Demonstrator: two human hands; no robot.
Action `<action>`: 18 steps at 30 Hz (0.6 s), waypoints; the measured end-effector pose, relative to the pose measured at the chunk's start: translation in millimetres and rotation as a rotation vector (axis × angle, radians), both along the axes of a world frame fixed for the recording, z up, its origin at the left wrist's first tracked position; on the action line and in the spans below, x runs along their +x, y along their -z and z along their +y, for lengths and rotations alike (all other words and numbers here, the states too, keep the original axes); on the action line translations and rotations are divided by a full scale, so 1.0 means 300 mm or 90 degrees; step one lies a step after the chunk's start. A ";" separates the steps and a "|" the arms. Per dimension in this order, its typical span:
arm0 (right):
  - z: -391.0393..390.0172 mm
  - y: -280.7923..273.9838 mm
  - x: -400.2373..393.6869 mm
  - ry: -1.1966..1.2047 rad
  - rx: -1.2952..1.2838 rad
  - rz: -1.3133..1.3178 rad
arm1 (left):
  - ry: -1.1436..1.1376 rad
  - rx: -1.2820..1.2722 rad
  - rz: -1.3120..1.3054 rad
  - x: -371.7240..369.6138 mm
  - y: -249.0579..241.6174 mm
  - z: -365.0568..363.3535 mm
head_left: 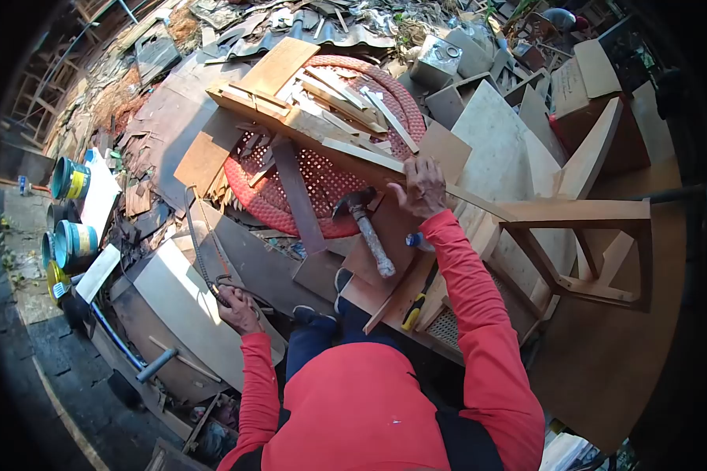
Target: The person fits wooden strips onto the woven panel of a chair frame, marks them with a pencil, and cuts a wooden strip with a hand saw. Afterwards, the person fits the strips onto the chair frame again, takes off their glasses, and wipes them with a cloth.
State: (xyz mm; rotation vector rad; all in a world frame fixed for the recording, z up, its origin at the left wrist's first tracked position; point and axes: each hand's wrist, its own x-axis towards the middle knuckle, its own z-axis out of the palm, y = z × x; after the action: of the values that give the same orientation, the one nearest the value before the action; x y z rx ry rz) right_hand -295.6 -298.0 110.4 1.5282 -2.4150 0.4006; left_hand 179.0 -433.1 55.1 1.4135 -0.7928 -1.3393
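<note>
My left hand (239, 310) is closed around the handle end of a saw (199, 247) with a thin, rusty metal frame, which points away from me. My right hand (424, 187) grips the edge of a long wooden board (314, 141), fingers over the top and thumb on the near side. That board lies across a red woven round seat (334, 212), with several loose wood strips (342, 110) behind it. Between my hands a hammer (369, 239) with a wrapped, pale handle rests on wood. A yellow-and-black tool (415, 311) lies nearer to me.
To the right stands a wooden chair frame (581, 210) among large panels (499, 149). Several teal buckets (75, 239) stand at the left, near a grey-handled tool (157, 366). A pale plank (177, 286) lies by my left hand. Wood scraps and debris cover the ground beyond.
</note>
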 end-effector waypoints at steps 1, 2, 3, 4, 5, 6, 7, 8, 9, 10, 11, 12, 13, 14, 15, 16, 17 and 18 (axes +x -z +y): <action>0.001 0.010 -0.005 -0.007 -0.002 -0.009 | -0.025 0.009 0.010 0.005 0.006 0.001; -0.003 0.010 -0.019 -0.014 0.005 -0.012 | -0.006 0.003 -0.035 -0.007 -0.004 0.006; -0.001 0.005 -0.016 -0.018 0.019 -0.020 | 0.017 0.006 -0.083 -0.006 -0.008 0.010; -0.001 -0.009 -0.016 -0.018 0.035 -0.052 | 0.010 -0.003 -0.080 -0.003 0.035 -0.006; 0.006 -0.013 -0.015 -0.014 0.040 -0.045 | 0.013 0.026 -0.087 -0.022 0.062 -0.020; 0.010 -0.019 -0.012 -0.010 0.046 -0.037 | 0.016 0.056 -0.093 -0.036 0.082 -0.025; 0.003 -0.029 -0.014 -0.009 0.048 -0.028 | 0.016 0.082 -0.098 -0.053 0.100 -0.029; 0.000 -0.047 -0.009 -0.012 0.051 -0.046 | 0.000 0.090 -0.083 -0.075 0.118 -0.029; -0.003 -0.049 -0.014 -0.012 0.054 -0.044 | 0.015 0.111 -0.083 -0.096 0.136 -0.024; -0.001 -0.045 -0.015 -0.013 0.058 -0.046 | 0.031 0.133 -0.088 -0.107 0.157 -0.011; -0.003 -0.043 -0.015 -0.012 0.062 -0.048 | 0.048 0.155 -0.092 -0.114 0.195 -0.002; -0.003 -0.039 -0.017 -0.014 0.066 -0.056 | 0.048 0.201 -0.071 -0.128 0.235 0.009; 0.000 -0.042 -0.019 -0.014 0.072 -0.066 | 0.066 0.227 -0.055 -0.144 0.274 0.023; 0.001 -0.042 -0.025 -0.015 0.077 -0.073 | 0.083 0.251 -0.037 -0.175 0.297 0.036; 0.002 -0.046 -0.027 -0.009 0.074 -0.066 | 0.097 0.272 -0.018 -0.201 0.315 0.049; 0.006 -0.049 -0.021 -0.009 0.067 -0.061 | 0.108 0.273 0.001 -0.235 0.312 0.071; 0.001 -0.048 -0.012 -0.015 0.056 -0.055 | 0.113 0.269 0.021 -0.274 0.302 0.095; 0.005 -0.032 -0.014 -0.019 0.044 -0.032 | 0.116 0.270 0.027 -0.310 0.285 0.118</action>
State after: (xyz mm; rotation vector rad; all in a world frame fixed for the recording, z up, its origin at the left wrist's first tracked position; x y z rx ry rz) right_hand -299.9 -296.3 119.9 1.6037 -2.4706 0.3697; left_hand 85.9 -397.6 -30.5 1.6610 -0.6441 -1.7482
